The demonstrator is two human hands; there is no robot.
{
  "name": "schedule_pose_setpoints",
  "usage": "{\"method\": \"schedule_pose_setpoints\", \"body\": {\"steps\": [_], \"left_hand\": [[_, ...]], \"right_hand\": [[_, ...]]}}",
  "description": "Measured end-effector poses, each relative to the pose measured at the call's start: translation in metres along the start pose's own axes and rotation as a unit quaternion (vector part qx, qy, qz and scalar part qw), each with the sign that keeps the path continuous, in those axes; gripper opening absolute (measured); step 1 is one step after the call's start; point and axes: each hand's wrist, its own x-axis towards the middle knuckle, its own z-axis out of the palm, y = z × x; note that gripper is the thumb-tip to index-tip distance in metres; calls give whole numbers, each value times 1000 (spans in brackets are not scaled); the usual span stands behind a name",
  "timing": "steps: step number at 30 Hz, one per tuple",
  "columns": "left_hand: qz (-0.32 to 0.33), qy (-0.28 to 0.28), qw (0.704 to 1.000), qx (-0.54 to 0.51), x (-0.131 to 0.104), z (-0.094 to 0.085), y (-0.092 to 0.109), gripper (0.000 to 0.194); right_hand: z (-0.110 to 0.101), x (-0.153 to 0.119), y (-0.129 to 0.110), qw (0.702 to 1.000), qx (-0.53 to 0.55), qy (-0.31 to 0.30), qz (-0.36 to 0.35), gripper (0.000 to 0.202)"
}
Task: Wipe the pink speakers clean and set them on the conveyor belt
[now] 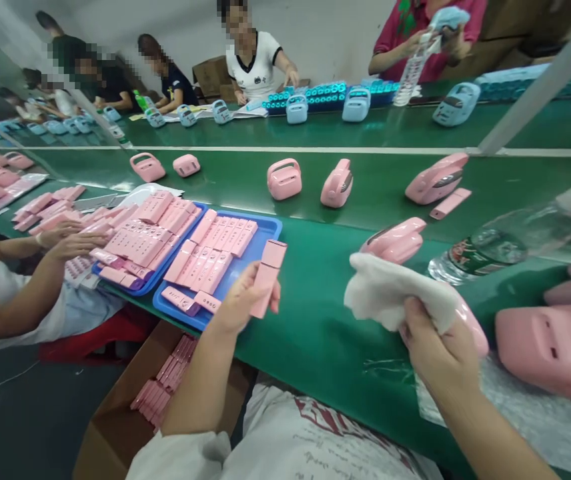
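Note:
My left hand (239, 298) grips a slim pink rectangular box (271, 257), held upright just right of a blue tray (239, 269). In that tray lie rows of similar pink boxes (213, 270), some printed with small dark marks. A folded white cloth (383, 287) is pinched between the thumb and fingers of my right hand (438, 350), above the green bench (315, 320). Behind the cloth sits a glossy pink device with a handle (395, 240), partly covered. Close beside my right hand is a larger pink device (553, 350), resting near clear plastic wrap (520, 413).
A water bottle (500, 247) leans at the right. Several pink handled devices (284, 180) stand along the green conveyor (235, 190). To the left, a co-worker's hands (73, 243) touch a second loaded tray (148, 288). An open carton (110, 427) of pink boxes is below.

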Motion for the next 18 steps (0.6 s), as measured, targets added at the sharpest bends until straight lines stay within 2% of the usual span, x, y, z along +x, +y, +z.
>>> {"method": "schedule_pose_setpoints", "body": {"steps": [2, 4, 5, 8, 10, 11, 12, 13, 15, 16, 17, 18], "left_hand": [[8, -99, 979, -179, 0, 33, 5, 48], [-9, -161, 951, -264, 3, 63, 10, 58], [-14, -176, 941, -290, 5, 74, 13, 67], [-33, -174, 927, -330, 13, 93, 22, 86], [-39, -165, 925, -340, 16, 96, 25, 90], [-38, -169, 923, -343, 18, 97, 24, 91], [-35, -179, 921, -345, 18, 98, 21, 90], [-32, -196, 918, -343, 19, 99, 18, 85], [-32, -239, 912, -333, 19, 102, 9, 64], [-33, -257, 909, -327, 19, 103, 5, 54], [-36, -264, 909, -321, 19, 105, 3, 48], [-40, -258, 912, -315, 19, 106, 1, 45]], "right_hand": [[9, 12, -12, 979, -98, -35, -175, 32], [21, 20, -18, 921, -164, -91, -340, 40], [27, 22, -19, 889, -197, -104, -399, 41], [37, 19, -15, 802, -273, -151, -509, 38], [33, 16, -11, 767, -279, -202, -541, 39], [30, 17, -11, 769, -269, -213, -539, 38], [25, 19, -11, 793, -251, -206, -516, 37], [19, 23, -11, 836, -224, -182, -466, 35], [10, 34, -13, 941, -129, -86, -302, 32], [7, 39, -14, 976, -64, -29, -207, 31], [4, 43, -15, 992, 4, 27, -123, 30], [2, 46, -15, 993, 67, 76, -59, 30]]}}
